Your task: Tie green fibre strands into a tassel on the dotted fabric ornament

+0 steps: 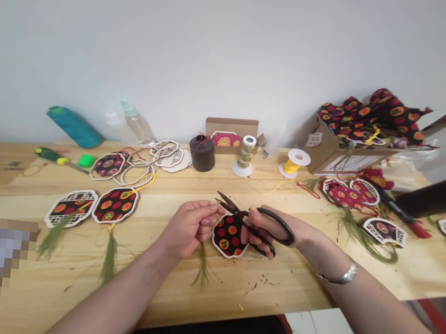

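My right hand (257, 228) is closed around black-handled scissors (277, 227), whose blades point up and left, slightly apart. My left hand (195, 227) is closed, thumb and forefinger pinched together right beside the blades. From beneath it hangs a green tassel (202, 271); its cord seems to run up through the fingers, though the exact grip is hidden. Between the hands a scalloped ornament (229, 238) of black patterned fabric with a pale rim lies on the table, partly covered by my right hand and the scissors.
Finished-looking tasselled ornaments (116, 206) lie left. Along the back stand a black spool (202, 154), a metallic ribbon spool (245, 157) and a yellow cord spool (292, 166). A cardboard box (320, 150) holds patterned fabric. Dark scraps (262, 284) litter the wooden table (176, 305).
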### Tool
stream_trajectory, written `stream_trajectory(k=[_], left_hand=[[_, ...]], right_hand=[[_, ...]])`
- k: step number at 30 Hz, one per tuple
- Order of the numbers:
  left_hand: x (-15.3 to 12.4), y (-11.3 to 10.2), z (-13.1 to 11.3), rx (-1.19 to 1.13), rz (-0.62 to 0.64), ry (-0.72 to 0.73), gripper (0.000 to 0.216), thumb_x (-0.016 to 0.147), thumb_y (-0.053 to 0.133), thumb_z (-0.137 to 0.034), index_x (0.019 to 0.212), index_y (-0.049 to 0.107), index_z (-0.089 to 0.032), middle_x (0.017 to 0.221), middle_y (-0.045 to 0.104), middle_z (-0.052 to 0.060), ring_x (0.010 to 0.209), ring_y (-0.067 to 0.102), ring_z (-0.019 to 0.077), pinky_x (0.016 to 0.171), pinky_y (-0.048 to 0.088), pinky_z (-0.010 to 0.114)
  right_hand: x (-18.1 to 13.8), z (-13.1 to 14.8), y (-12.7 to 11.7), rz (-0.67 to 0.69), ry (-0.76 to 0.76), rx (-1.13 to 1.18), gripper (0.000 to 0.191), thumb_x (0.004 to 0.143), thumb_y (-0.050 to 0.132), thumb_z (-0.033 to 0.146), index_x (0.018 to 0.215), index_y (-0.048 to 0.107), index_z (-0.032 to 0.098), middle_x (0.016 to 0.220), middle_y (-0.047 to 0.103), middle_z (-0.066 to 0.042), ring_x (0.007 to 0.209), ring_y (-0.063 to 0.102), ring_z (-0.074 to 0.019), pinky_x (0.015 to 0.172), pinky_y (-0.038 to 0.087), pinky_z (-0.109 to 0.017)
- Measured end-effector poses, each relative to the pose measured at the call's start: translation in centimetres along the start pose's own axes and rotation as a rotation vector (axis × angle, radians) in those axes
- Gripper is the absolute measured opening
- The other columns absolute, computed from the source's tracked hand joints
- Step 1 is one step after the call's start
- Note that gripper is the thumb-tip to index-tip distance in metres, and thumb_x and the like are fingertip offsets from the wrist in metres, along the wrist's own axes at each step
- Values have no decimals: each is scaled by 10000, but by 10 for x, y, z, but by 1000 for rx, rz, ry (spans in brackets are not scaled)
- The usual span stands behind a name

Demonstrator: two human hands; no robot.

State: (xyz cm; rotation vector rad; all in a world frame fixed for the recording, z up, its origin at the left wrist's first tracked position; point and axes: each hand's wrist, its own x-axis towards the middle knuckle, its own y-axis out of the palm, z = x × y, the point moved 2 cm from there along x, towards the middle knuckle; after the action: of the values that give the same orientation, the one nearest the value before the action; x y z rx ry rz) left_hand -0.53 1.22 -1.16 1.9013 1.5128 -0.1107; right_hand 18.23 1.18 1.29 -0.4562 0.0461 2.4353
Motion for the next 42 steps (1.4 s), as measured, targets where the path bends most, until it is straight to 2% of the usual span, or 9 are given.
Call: stream_trajectory(k=[5,11,21,25,28,31,37,40,42], left_hand=[[1,1,0,14,17,-13,171,684,674,-251,683,628,-87,439,293,-96,362,185,-9,372,106,154],[0,2,1,24,21,-13,165,692,666,-248,685,628,-88,445,284,-97,367,182,-9,375,100,155],[2,1,1,5,0,2,153,668,675,-227,681,619,-86,442,295,-97,373,183,-7,370,109,145],[3,-1,-1,-12,-60,43,144,664,672,-215,673,605,-87,424,316,-95,361,190,-6,361,123,140],[4,-5,-3,-51,-144,107,130,670,661,-200,681,599,-86,425,326,-91,355,215,-1,357,133,140],[6,-7,-5,-123,-191,187,96,662,645,-163,683,586,-92,439,331,-90,351,211,-2,354,138,145],[6,-8,-8,-182,-221,216,72,658,631,-132,683,574,-95,441,329,-87,351,225,8,346,153,148],[5,-7,-8,-182,-209,208,72,662,629,-132,687,573,-94,444,325,-88,350,222,8,345,155,146],[5,-6,-8,-180,-202,202,73,667,627,-136,687,570,-96,446,321,-89,349,216,7,345,153,145]], right_hand=[[1,9,0,-60,31,17,690,797,280,713,707,580,98,452,449,27,366,414,-72,369,340,-204],[-2,13,-1,-106,32,-39,657,816,295,682,659,576,109,412,408,40,361,390,-62,377,310,-198],[2,-2,-5,-106,42,-31,586,800,396,650,682,574,105,441,417,54,325,353,-41,326,285,-177],[-2,-3,-6,-140,54,-63,595,796,390,661,697,584,107,418,367,69,332,334,-42,334,279,-175],[-7,-4,-6,-97,46,-142,614,809,355,666,748,591,102,413,319,80,345,312,-44,340,244,-176],[-14,-2,-5,-23,37,-262,613,783,363,693,705,549,115,475,308,72,408,267,-40,366,203,-182],[-35,8,14,149,195,-575,530,570,649,654,544,495,147,466,344,68,449,278,-49,404,204,-198],[-52,12,17,97,204,-671,487,550,686,616,556,539,152,467,424,59,451,310,-56,418,228,-204],[-64,11,10,-39,223,-709,431,631,646,588,622,592,160,529,518,34,475,376,-71,443,257,-207]])
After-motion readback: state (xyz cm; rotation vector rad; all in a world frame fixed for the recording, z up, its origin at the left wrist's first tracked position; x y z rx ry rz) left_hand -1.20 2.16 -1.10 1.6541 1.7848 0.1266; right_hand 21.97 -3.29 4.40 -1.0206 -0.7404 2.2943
